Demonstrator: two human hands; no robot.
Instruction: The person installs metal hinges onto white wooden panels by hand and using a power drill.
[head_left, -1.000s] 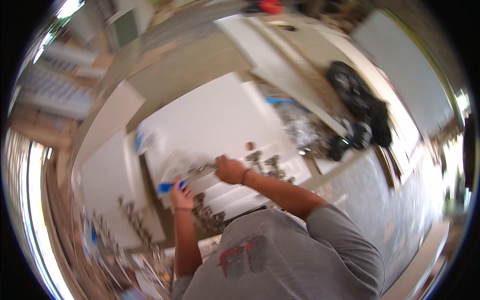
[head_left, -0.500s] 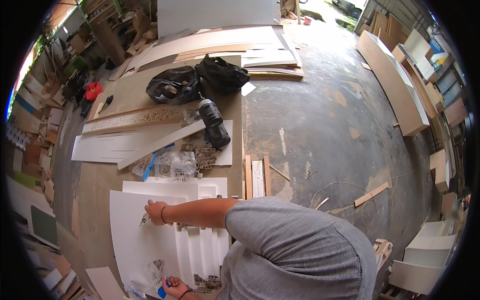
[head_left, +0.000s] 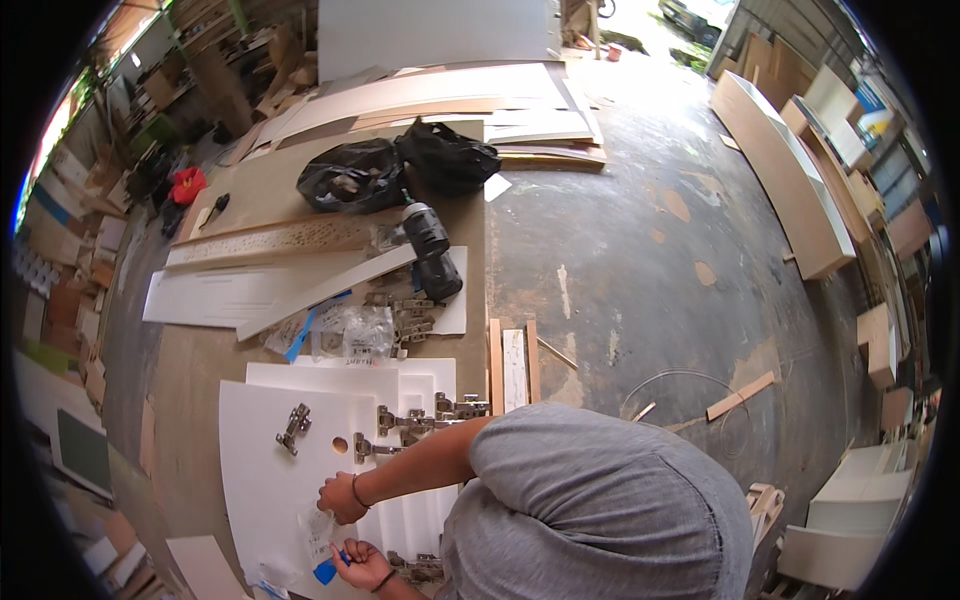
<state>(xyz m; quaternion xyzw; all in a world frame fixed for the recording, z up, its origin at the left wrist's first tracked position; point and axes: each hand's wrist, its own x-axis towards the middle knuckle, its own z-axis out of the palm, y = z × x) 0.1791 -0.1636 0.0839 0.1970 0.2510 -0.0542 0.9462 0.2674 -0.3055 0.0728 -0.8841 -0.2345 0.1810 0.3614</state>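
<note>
Closely, left grip around plastic bag

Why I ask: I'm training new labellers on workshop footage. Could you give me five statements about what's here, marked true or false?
1. A metal hinge lies left of the round hole in the top white panel. True.
2. The right hand is holding that hinge. False: the right hand is at the clear plastic bag; the hinge lies apart from both hands.
3. The left hand has its fingers on a blue piece by that bag. True.
4. Both black plastic bags lie on the grey floor. False: the black plastic bags lie on the brown board.
5. Each wrist has a dark band. True.
</note>
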